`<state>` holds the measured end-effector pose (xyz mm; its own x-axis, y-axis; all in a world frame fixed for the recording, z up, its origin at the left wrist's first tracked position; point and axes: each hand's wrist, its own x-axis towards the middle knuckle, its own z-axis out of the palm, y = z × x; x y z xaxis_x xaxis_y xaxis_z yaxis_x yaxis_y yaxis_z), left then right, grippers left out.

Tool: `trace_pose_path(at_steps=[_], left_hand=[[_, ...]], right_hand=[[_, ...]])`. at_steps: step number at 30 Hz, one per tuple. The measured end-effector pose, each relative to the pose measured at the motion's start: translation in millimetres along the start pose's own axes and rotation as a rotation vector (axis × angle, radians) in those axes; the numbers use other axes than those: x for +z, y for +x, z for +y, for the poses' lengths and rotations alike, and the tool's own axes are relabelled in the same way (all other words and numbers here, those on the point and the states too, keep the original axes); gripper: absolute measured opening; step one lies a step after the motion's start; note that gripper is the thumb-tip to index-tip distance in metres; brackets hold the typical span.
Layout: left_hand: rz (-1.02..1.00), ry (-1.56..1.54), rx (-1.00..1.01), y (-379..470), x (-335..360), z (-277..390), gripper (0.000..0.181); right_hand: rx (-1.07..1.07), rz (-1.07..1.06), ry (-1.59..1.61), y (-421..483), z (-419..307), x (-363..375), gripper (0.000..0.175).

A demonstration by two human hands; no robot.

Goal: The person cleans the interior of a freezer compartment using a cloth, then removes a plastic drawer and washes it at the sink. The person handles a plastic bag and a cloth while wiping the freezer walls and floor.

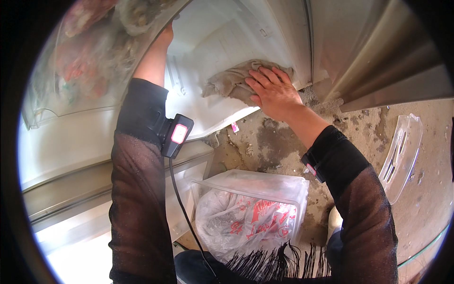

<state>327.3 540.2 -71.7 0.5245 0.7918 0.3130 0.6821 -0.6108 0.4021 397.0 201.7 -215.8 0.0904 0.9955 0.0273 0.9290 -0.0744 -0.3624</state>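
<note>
My right hand [276,94] presses a crumpled grey-brown cloth [230,81] against the white inner floor of a refrigerator compartment [205,113], near its front edge. Its fingers are spread over the cloth and the palm holds it down. My left hand [167,35] reaches up into the same compartment beside a clear plastic drawer [85,103]. Its fingers are hidden behind the drawer's edge, so what they touch cannot be seen. Behind the drawer's clear front, bagged food [76,64] shows in blurred red and brown.
A clear plastic bin [248,177] holding a plastic bag with red print [244,220] stands before me on the stained concrete floor [283,142]. A clear slotted plastic piece [400,156] lies right. The metallic door [383,64] is at upper right. A black cable [181,198] hangs from my left wrist device.
</note>
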Motion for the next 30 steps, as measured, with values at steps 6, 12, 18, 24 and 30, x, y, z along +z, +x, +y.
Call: trace_pose_path(at_steps=[6,12,18,24,30], left_hand=[[0.014,-0.156,-0.065,-17,-2,-4,0.064],[-0.156,-0.146,-0.169,-114,26,-3,0.074],[-0.608,0.098,0.067,-198,63,16,0.064],[-0.624,0.255,-0.06,-208,58,0,0.075],[-0.481,0.178,-0.18,-160,79,-9,0.075]], right_hand=[[-0.008,0.013,-0.002,-1,0,0,0.05],[0.048,-0.059,-0.065,13,-5,-6,0.058],[0.101,-0.083,-0.222,81,-2,-7,0.069],[0.115,-0.034,-0.34,166,19,-5,0.073],[0.106,0.078,-0.418,225,39,7,0.069]])
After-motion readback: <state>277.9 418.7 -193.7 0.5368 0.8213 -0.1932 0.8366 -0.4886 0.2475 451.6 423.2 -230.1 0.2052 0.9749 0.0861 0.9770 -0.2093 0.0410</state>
